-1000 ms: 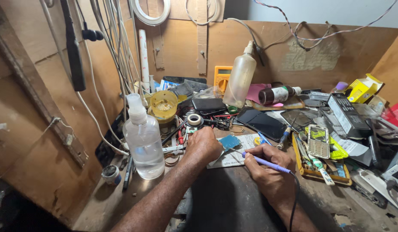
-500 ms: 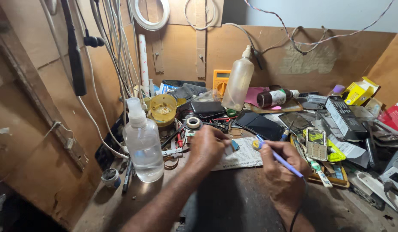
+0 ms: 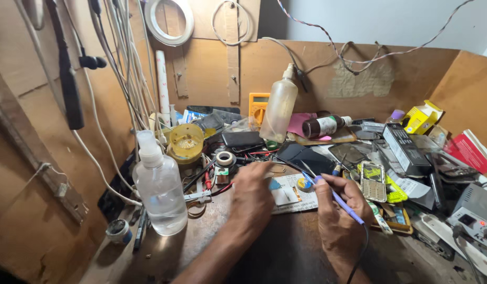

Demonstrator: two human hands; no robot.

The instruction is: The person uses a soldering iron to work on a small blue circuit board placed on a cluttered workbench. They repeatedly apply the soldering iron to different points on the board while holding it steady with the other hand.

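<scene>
From the head view we see our right hand [image 3: 340, 221] holding a blue-handled soldering iron [image 3: 342, 202] like a pen, fingers pinched around the handle, its tip aimed left and up toward a small round tin [image 3: 305, 184] that lies on a white printed card [image 3: 293, 195] at the middle of the surface [image 3: 285, 257]. Our left hand [image 3: 252, 197] rests knuckles up on the card's left part; its fingers curl under and press down on something there, though we cannot tell what they pinch, since the back of the hand hides it. To do this step well, we judge that both wrists should stay planted on the surface, the left hand pinning the work flat while the iron's tip moves in short strokes, and the cord trailing off the handle toward us should lie slack so it does not tug. Room is tight: a clear spray bottle [image 3: 160, 189] stands just beside our left forearm, a black phone [image 3: 306, 156] and a keypad phone [image 3: 373, 181] crowd the card's far and right sides, and a grey station [image 3: 477, 215] sits near the right edge. The only open stretch is the dark patch of surface between our forearms, toward us, so we would judge it safest to draw the hot tip back that way.
</scene>
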